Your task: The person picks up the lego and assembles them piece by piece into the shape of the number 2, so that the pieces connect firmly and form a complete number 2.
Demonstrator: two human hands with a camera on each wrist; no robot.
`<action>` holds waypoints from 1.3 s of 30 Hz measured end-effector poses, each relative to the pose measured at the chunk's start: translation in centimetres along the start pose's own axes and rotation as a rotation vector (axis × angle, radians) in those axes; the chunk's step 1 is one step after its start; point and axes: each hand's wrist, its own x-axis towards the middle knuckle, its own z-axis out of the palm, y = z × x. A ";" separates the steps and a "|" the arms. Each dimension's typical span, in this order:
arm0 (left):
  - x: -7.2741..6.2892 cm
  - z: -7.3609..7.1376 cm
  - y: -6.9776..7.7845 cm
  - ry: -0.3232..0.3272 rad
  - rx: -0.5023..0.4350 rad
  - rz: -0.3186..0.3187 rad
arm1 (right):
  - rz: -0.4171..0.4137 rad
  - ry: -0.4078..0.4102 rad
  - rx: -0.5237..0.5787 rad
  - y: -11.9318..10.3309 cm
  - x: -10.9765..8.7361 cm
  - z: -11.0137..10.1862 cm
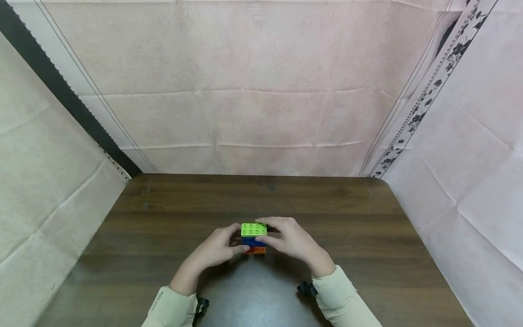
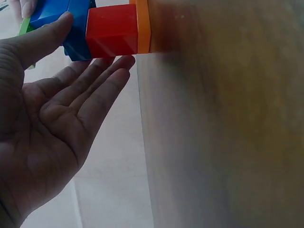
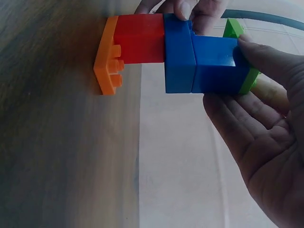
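Note:
A tower of toy building bricks stands upright on the table between both hands. From the bottom it has a flat orange brick (image 3: 105, 59), a red brick (image 2: 113, 31), a lower blue brick (image 3: 179, 57), an upper blue brick (image 3: 218, 64) and a thin green brick (image 1: 254, 229) with studs on top. My left hand (image 1: 218, 247) pinches the lower blue brick, thumb on the near face, other fingers behind the tower. Higher up, my right hand (image 1: 292, 238) holds the upper blue brick just under the green one, thumb in front and fingers at the back.
The brown wooden table (image 1: 163, 218) reaches back to a pale cloth wall (image 1: 261, 118). More pale cloth hangs at left and right. Both sleeves are light, with a dark wrist strap (image 1: 307, 288) at the right cuff.

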 end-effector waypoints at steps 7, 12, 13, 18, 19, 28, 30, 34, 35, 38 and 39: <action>0.0 0.0 -0.1 0.038 0.028 0.022 | 0.070 -0.027 0.035 0.6 -0.5 0.1; 0.0 -0.2 0.0 0.033 -0.003 0.000 | 0.090 -0.022 0.031 1.3 -0.7 0.0; -0.1 -0.3 0.0 0.032 -0.005 -0.004 | 0.091 -0.022 0.031 1.4 -0.7 0.0; -0.1 -0.4 0.0 0.032 -0.008 -0.010 | 0.095 -0.027 0.039 1.6 -0.9 -0.1; -0.1 -0.4 0.0 0.031 -0.008 -0.010 | 0.094 -0.027 0.042 1.7 -0.9 -0.1; 0.2 -0.6 0.1 0.024 -0.002 0.002 | 0.079 -0.030 0.037 1.9 -0.9 -0.3; 0.2 -0.7 0.1 0.022 -0.002 -0.004 | 0.078 -0.030 0.038 2.0 -0.9 -0.4; 0.3 -0.8 0.2 0.018 -0.010 -0.015 | 0.083 -0.023 0.043 2.0 -1.0 -0.6; 0.3 -0.8 0.2 0.019 -0.011 -0.009 | 0.082 -0.019 0.048 2.0 -0.9 -0.7; 0.4 -0.8 0.3 0.018 -0.023 0.000 | 0.087 -0.005 0.061 2.0 -0.9 -0.9; 0.4 -0.7 0.4 0.019 -0.028 0.002 | 0.088 0.000 0.064 2.0 -0.9 -1.0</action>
